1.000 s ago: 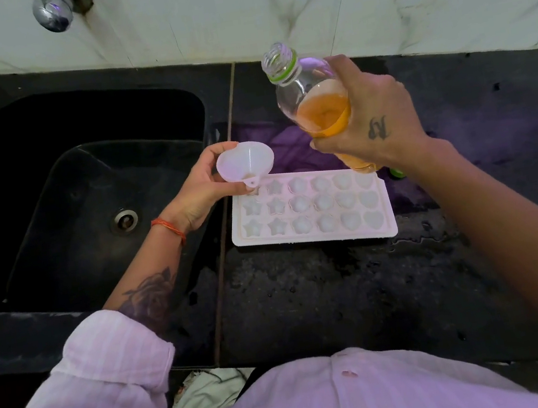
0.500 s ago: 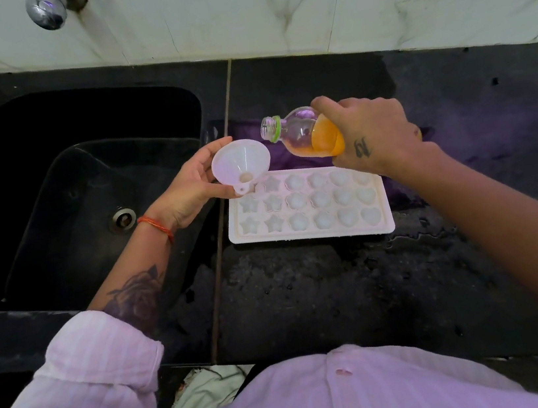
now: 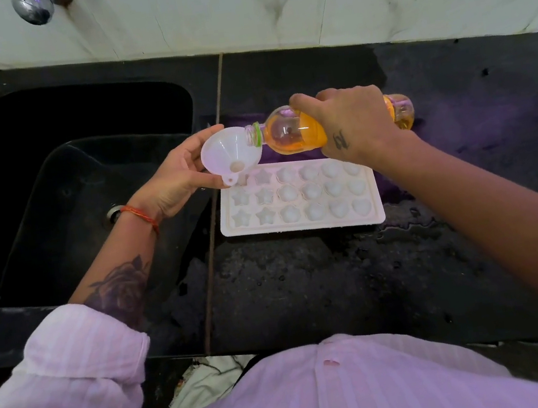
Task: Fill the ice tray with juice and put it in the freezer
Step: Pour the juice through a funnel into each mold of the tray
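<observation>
A white ice tray [image 3: 302, 228] with star, round and heart cells lies on the black counter [image 3: 340, 280]. My left hand [image 3: 177, 178] holds a small white funnel [image 3: 229, 155] over the tray's far left corner cell. My right hand [image 3: 349, 123] grips a clear bottle of orange juice [image 3: 291, 129], tipped almost level. Its open mouth with the green neck ring rests over the funnel's rim. The juice sits in the bottle's body, short of the neck. The tray's cells look pale, with no orange in them.
A deep black sink [image 3: 78, 182] lies left of the tray, with a chrome tap [image 3: 34, 6] above it. White marble tiles [image 3: 267, 7] back the counter. Wet patches [image 3: 405, 226] shine on the counter beside the tray's right end.
My right hand has tilted the bottle from upright down to nearly level and brought its mouth left to the funnel. The funnel has stayed over the tray's corner.
</observation>
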`<state>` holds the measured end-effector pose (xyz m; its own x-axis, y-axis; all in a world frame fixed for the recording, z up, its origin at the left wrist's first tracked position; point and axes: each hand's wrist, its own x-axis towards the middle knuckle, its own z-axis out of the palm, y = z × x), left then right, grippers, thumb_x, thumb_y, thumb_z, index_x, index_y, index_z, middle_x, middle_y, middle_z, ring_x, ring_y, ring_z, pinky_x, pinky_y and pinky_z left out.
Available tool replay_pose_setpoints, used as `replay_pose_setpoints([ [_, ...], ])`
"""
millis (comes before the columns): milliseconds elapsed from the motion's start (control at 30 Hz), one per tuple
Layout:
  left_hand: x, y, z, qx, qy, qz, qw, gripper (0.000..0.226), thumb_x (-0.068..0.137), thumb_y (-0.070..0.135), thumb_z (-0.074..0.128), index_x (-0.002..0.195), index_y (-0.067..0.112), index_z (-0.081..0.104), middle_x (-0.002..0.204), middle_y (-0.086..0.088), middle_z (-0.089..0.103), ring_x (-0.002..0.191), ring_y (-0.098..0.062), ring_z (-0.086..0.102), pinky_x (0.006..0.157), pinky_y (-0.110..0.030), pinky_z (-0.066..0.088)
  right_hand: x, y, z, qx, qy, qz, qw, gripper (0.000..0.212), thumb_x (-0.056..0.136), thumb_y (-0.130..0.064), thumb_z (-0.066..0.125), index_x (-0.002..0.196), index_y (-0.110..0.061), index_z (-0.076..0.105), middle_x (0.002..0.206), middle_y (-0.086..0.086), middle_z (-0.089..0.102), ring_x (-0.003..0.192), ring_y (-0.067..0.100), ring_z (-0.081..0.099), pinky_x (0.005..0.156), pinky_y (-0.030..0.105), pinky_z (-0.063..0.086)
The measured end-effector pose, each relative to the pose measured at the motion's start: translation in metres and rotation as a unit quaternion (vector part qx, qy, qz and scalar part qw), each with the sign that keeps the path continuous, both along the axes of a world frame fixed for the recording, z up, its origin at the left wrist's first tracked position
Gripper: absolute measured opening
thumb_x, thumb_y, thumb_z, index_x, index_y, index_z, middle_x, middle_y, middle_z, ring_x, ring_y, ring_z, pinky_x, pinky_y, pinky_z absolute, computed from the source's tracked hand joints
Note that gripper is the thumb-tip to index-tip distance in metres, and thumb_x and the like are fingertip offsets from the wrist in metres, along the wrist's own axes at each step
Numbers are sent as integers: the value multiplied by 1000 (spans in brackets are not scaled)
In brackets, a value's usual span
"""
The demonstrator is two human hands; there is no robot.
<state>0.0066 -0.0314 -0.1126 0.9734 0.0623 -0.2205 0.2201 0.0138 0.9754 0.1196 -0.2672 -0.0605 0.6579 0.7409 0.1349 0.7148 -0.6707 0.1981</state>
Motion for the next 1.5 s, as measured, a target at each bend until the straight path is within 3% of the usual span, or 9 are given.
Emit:
replay_pose_setpoints([
  [233,0,1,1,-2,-15,-8,1000,77,52,2,73,121,29,53,121,4,57,115,-17,56,75,-24,57,-2,5,3,-8,-5,1,1000,60,84,-27,67,135,-25,36,103,11,64,83,28,61,62,28,36],
  [500,0,2,1,1,-17,-11,1000,76,52,4,74,120,29,53,121,5,58,115,-16,57,77,-24,57,0,9,4,-2,-12,10,1000,56,86,-25,66,134,-23,37,102,12,64,84,30,62,66,29,42],
  [767,-2,4,3,1,-19,-12,1000,80,51,-2,78,121,28,53,121,7,59,112,-12,59,76,-24,57,-3,8,2,43,31,1,999,61,82,-29,70,133,-28,38,100,8,65,85,27,61,65,28,37],
  [1067,-1,-3,12,4,-20,-8,1000,82,52,2,72,127,24,49,127,3,55,120,-19,53,80,-25,57,-5,-9,0,105,85,-25,990,68,74,-35,75,132,-28,41,103,7,66,89,28,62,69,29,40],
  [1300,7,-21,8,8,-3,-21,1000,81,58,-9,72,129,23,48,133,-3,52,123,-22,51,89,-31,55,-8,-25,0,86,77,-37,993,68,76,-33,75,134,-28,39,105,8,65,89,28,62,66,27,34],
  [1500,10,-28,7,12,17,-21,1000,83,53,-5,72,126,25,49,136,-5,49,126,-24,48,92,-32,54,-8,-31,-4,61,42,-44,996,61,81,-31,71,133,-28,39,99,8,65,83,27,61,62,26,30],
])
